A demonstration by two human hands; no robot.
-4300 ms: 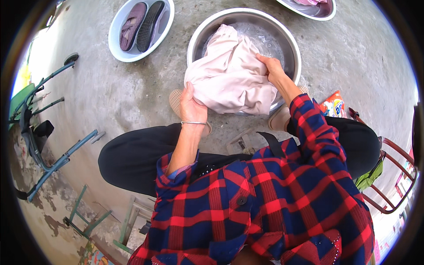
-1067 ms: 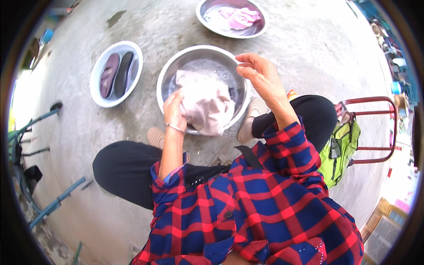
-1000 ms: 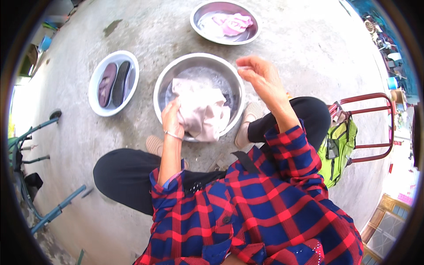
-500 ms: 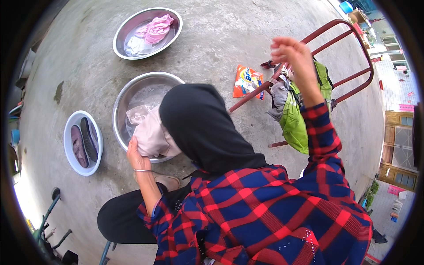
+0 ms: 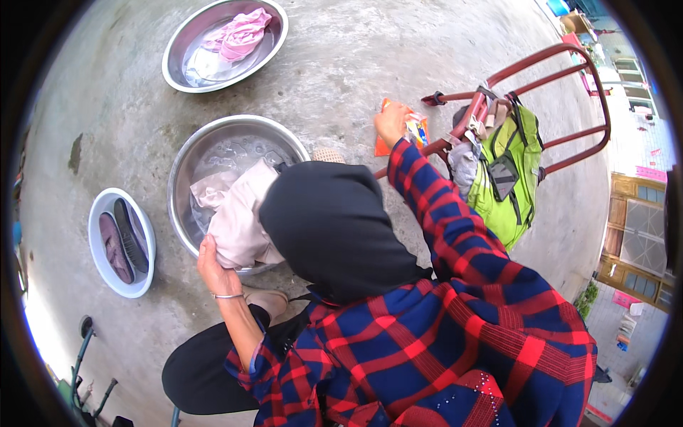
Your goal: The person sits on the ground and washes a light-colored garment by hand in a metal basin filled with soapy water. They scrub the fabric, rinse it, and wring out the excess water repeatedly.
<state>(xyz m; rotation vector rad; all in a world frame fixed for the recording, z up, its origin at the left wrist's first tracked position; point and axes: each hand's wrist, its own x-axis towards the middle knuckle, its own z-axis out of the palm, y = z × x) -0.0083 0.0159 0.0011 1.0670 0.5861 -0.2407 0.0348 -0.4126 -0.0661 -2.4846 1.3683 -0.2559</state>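
Observation:
My left hand (image 5: 217, 269) has its fingers closed on a pale pink cloth (image 5: 245, 213) at the near edge of a metal basin (image 5: 186, 160). Part of the cloth lies in the basin, where some sudsy water shows, and part is hidden behind my black-clad right knee (image 5: 324, 228). Stretched out to the right, my right hand (image 5: 393, 122) is on an orange washing powder bag (image 5: 382, 146) on the concrete floor. Its fingers look curled over the bag, covering much of it.
Beyond stands another metal basin (image 5: 171, 64) with pink cloth (image 5: 242, 35). A pale blue tub (image 5: 146, 281) on the left holds dark shoes (image 5: 131, 235). To the right, a green backpack (image 5: 516, 171) hangs on a red tubular metal frame (image 5: 605, 128). A metal-tubed object (image 5: 82, 349) stands lower left.
My right hand has come down and leftward from its raised spot by the red frame onto the orange bag. My left hand stays on the cloth. The whole view has shifted slightly.

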